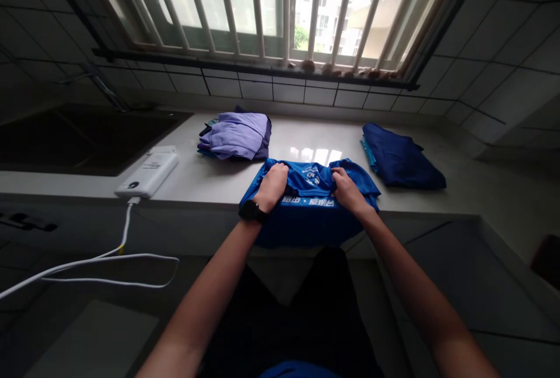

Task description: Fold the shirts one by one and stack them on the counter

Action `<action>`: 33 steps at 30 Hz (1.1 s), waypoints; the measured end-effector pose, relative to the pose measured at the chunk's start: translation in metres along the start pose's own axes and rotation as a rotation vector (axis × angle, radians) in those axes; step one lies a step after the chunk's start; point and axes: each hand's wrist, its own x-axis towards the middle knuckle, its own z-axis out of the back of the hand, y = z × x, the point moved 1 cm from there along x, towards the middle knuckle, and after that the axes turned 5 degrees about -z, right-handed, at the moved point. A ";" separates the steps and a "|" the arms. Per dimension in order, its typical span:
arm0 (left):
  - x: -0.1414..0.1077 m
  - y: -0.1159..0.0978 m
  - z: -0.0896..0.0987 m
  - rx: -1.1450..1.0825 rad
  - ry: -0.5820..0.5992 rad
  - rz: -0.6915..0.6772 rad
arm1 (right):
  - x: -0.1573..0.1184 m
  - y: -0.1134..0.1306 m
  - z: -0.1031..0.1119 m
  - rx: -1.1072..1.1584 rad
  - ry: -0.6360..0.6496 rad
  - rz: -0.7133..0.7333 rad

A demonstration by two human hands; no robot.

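Observation:
A bright blue printed sports shirt (308, 217) lies bunched on the front of the counter, its lower part hanging over the edge. My left hand (271, 186) grips the fabric at the shirt's left side, and a black watch (252, 211) sits on that wrist. My right hand (349, 188) holds a fold of the same shirt at its right side. Between my hands, the cloth is gathered and white print shows. Beyond the shirt lie a folded lavender garment (236, 137) and a folded navy garment (400, 157), both apart from my hands.
A white boxy device (147, 172) with a white cable (109, 263) stands near the counter's front edge, the cable trailing down over it. A dark sink (83, 139) lies to the left. A tiled wall and barred window (271, 10) rise behind the counter.

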 end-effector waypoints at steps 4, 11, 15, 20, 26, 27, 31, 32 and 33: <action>0.048 -0.005 -0.002 0.235 0.027 0.017 | 0.043 -0.012 -0.002 -0.063 0.023 -0.051; 0.104 -0.016 0.018 0.416 0.012 0.056 | 0.108 -0.014 0.011 -0.057 0.004 -0.204; 0.118 -0.026 0.049 0.400 -0.156 -0.042 | 0.130 -0.014 0.033 0.037 -0.123 -0.250; 0.068 -0.035 0.071 0.223 -0.210 -0.202 | 0.085 -0.011 0.052 0.264 -0.289 -0.156; -0.045 -0.008 0.030 0.170 0.022 -0.232 | -0.050 0.001 0.014 0.302 -0.124 0.028; -0.053 -0.001 0.021 0.188 0.041 -0.253 | -0.062 0.002 0.007 0.274 -0.102 0.030; -0.047 0.019 0.000 0.248 0.069 -0.303 | -0.069 0.003 -0.004 0.182 -0.041 0.010; -0.039 0.022 -0.003 0.257 0.066 -0.313 | -0.063 0.002 -0.003 0.169 -0.031 0.007; -0.029 0.024 -0.005 0.266 0.059 -0.321 | -0.056 0.002 -0.002 0.153 -0.021 0.005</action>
